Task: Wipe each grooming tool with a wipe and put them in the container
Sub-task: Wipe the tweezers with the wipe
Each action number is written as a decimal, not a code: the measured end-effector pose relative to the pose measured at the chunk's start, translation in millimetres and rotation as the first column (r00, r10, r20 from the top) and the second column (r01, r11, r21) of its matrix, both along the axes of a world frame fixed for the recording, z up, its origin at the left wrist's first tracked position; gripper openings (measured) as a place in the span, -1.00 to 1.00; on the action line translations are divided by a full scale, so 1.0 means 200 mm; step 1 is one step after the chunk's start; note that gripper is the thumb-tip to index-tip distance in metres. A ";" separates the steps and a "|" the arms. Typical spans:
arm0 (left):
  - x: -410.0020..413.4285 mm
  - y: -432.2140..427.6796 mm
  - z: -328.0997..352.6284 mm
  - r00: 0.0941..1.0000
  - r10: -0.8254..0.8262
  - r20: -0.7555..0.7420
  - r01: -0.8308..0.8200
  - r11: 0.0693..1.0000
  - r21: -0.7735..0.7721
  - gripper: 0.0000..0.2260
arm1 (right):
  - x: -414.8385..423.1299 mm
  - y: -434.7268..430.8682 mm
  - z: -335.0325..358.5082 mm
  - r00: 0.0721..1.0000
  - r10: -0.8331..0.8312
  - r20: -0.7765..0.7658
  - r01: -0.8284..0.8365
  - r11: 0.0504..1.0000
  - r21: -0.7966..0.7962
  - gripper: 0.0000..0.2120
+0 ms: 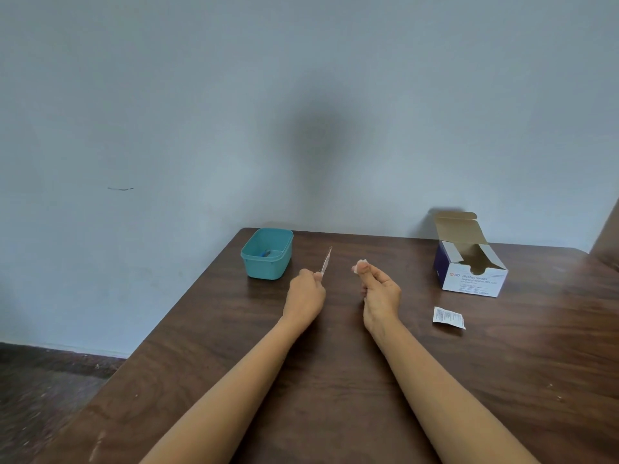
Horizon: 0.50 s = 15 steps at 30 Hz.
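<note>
My left hand [306, 293] pinches one end of a thin, flat nail file [326, 260], which points up and away over the brown table [335, 380]. To its right, my right hand [380, 289] pinches a small white wipe [361, 264] between thumb and fingers, a short gap from the file. A teal plastic container [267, 253] stands open at the table's far left corner, just left of the file, with a small blue-handled tool [264, 253] lying inside.
An open white and blue box of alcohol swabs [470, 262] stands at the back right. A torn white swab packet [448, 317] lies in front of it. The table's left edge drops to a dark floor; a pale wall stands behind.
</note>
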<state>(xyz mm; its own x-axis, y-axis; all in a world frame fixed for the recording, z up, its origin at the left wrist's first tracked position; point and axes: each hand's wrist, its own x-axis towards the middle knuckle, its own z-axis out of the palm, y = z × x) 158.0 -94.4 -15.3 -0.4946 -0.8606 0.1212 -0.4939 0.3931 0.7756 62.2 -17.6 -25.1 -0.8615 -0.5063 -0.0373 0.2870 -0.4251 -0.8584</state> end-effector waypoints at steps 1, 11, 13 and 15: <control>0.02 0.03 0.00 0.999 -0.020 -0.045 0.022 0.999 0.025 -0.78 | -0.01 0.01 0.01 0.998 0.028 0.047 -0.027 0.999 -0.021 -0.94; 0.13 0.27 -0.04 0.978 -0.140 -0.153 0.144 0.990 0.015 -0.82 | 0.02 0.20 0.03 0.940 0.243 0.239 -0.200 0.961 -0.190 -0.93; 0.15 0.32 -0.05 0.974 -0.139 -0.180 0.145 0.989 0.017 -0.81 | 0.04 0.24 0.03 0.936 0.252 0.245 -0.211 0.961 -0.181 -0.93; 0.17 0.37 -0.06 0.968 -0.145 -0.205 0.153 0.988 0.026 -0.81 | 0.05 0.27 0.03 0.934 0.254 0.252 -0.215 0.961 -0.172 -0.93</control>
<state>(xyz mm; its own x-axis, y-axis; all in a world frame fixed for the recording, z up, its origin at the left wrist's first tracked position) 192.4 -20.7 -26.8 -0.5863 -0.7855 0.1980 -0.2634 0.4160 0.8704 72.8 36.6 -19.7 -0.6851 -0.7094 -0.1655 0.6046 -0.4270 -0.6725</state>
